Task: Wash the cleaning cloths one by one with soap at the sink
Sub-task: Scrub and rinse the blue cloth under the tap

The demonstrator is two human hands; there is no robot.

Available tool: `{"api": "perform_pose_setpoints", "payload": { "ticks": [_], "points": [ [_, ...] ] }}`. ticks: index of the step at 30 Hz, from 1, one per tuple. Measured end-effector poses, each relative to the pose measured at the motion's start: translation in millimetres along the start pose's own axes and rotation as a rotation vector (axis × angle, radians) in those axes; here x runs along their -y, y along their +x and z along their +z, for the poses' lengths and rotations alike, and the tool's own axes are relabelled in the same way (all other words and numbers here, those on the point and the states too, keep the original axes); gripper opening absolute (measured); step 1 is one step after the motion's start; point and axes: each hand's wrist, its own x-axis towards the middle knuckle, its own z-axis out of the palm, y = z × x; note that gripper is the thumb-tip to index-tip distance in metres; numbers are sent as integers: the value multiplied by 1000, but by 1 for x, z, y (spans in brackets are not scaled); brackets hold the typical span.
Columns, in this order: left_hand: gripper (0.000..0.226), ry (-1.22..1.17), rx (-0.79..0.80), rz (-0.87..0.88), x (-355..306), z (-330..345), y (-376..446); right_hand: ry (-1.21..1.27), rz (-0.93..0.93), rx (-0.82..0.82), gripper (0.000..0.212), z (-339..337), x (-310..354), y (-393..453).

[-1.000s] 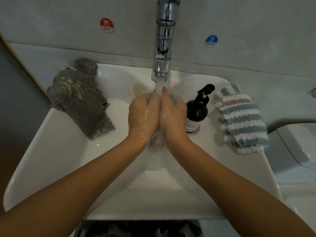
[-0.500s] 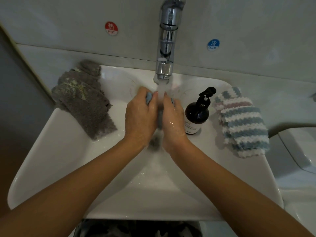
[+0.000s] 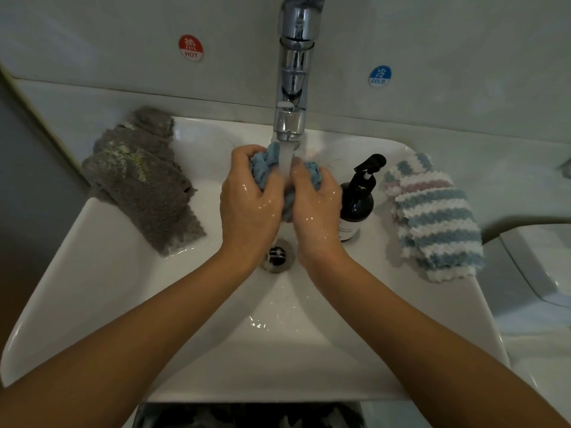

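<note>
Rinse step: left hand [image 3: 247,202] and right hand [image 3: 315,208] both clench the bunched blue microfibre cloth [image 3: 268,168] under the chrome tap's [image 3: 293,88] stream, over the white ceramic sink [image 3: 123,273]. Knead and turn it so water reaches inner folds. Wadded, roughly left-right; no clear heading.

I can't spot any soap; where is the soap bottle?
The dark soap bottle stands on the sink's right ledge, between the right hand and the striped cloth.
</note>
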Motion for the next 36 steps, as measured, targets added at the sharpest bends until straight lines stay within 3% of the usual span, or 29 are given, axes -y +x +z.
{"api": "perform_pose_setpoints", "payload": {
  "ticks": [4,7,10,13,16,20,27,33,36],
  "points": [
    [7,37,7,-44,0,2,2,69,-12,-40,26,-4,5,4],
    [30,-7,-11,-163,-3,5,4,81,14,-41,31,-3,8,2],
    [37,-74,-49,-236,-6,4,6,65,24,1,25,0,6,-1],
    [28,-129,-80,-241,-2,-2,9,32,20,84,9,2,4,-6],
    [5,-111,-76,-284,3,-5,12,-9,41,132,29,2,0,-9],
    [34,-201,-90,-352,0,-5,10,-67,-5,148,52,1,-2,-8],
    [32,-206,-79,-267,-2,-7,11,25,-16,4,6,-1,3,-2],
    [3,-86,-13,-169,-2,-4,9,131,-43,-103,15,-3,4,2],
    [10,-38,61,-220,-3,-3,10,163,-55,-101,19,-4,5,1]
  ]
}}
